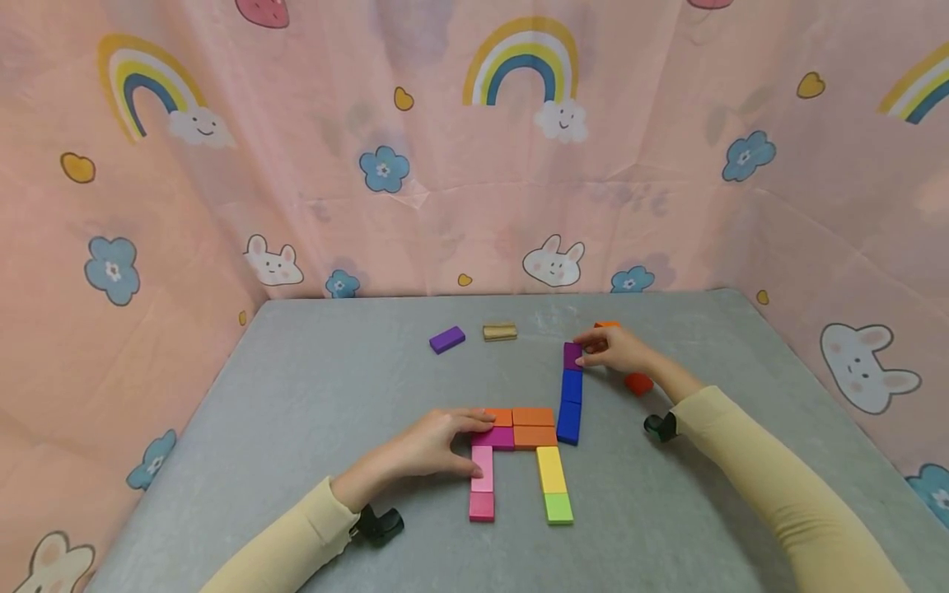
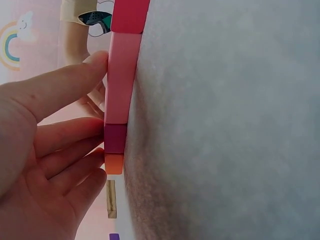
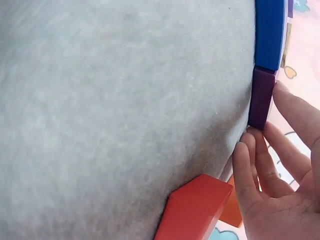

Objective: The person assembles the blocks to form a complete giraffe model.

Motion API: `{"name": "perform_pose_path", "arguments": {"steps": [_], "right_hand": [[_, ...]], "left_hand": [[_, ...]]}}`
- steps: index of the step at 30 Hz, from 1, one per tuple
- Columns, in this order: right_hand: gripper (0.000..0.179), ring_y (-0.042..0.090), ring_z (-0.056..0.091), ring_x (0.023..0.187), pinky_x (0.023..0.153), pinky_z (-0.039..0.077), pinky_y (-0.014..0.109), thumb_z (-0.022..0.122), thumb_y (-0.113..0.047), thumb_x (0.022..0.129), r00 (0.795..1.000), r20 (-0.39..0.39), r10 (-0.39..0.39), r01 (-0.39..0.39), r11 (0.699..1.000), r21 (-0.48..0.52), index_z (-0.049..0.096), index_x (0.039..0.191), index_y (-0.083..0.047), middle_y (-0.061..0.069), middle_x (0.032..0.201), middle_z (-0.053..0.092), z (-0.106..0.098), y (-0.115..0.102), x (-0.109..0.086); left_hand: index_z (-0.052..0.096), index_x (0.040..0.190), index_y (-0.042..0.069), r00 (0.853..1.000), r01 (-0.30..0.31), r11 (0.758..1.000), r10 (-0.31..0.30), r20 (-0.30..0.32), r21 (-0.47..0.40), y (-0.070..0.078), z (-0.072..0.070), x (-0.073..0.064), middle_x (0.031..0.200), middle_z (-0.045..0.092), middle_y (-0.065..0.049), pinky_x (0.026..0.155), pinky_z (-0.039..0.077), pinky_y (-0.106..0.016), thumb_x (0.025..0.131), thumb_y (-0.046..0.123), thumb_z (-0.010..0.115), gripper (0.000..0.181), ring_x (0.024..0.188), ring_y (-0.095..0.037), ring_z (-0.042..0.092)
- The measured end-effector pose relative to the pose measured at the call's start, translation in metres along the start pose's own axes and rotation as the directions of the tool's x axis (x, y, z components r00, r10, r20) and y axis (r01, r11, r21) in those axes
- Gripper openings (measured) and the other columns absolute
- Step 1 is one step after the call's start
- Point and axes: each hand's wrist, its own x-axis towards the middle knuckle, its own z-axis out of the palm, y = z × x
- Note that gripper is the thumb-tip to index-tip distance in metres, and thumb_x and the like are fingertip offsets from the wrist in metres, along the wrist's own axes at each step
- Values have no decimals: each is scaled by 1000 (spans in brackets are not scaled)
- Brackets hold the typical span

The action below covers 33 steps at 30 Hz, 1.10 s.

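Note:
In the head view my left hand (image 1: pixel 437 441) rests over the left end of a flat block shape, fingers reaching the magenta block (image 1: pixel 504 440) and the left orange block (image 1: pixel 501 416). Its thumb touches the pink block (image 2: pixel 122 80); these fingers are loosely extended. At the far end of a column of two blue blocks (image 1: pixel 570 403), my right hand (image 1: pixel 619 350) pinches a dark purple block (image 3: pixel 262 97) with thumb and fingertips. That block lies on the table, end against the blue one. Two more orange blocks (image 1: pixel 535 436) adjoin the magenta and left orange ones.
Below hang a dark pink block (image 1: pixel 482 506), a yellow block (image 1: pixel 551 469) and a green block (image 1: pixel 558 508). A violet block (image 1: pixel 447 339) and a gold block (image 1: pixel 500 332) lie farther back. A red block (image 1: pixel 638 384) and an orange block (image 1: pixel 606 324) lie by the right hand.

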Motion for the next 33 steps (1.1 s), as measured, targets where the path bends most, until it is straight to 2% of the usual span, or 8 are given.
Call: {"name": "perform_pose_path", "arguments": {"steps": [7,14,33], "right_hand": [[47,34,59,107,94,48,48,69,-24,87,1000,2,11,-11,1000,-9,59,125,2,22,119,62,1,0,1],[48,34,60,106,94,49,48,70,-27,86,1000,-6,17,-17,999,-28,60,124,0,20,118,63,1,1,4],[49,35,59,107,94,48,49,70,-29,86,999,4,36,-36,999,-20,60,125,-1,21,119,63,1,1,5]], "left_hand": [[57,133,14,1000,-1,1000,1,-2,-3,0,0,0,142,50,2,109,37,-42,79,34,76,61,135,-19,41],[56,134,16,1000,30,1000,-30,9,-5,1,-1,0,143,48,5,110,36,-39,79,35,76,62,136,-16,40],[56,134,16,1000,17,1000,-17,6,-6,0,-1,0,143,48,4,110,36,-40,79,35,76,61,136,-17,40]]}}
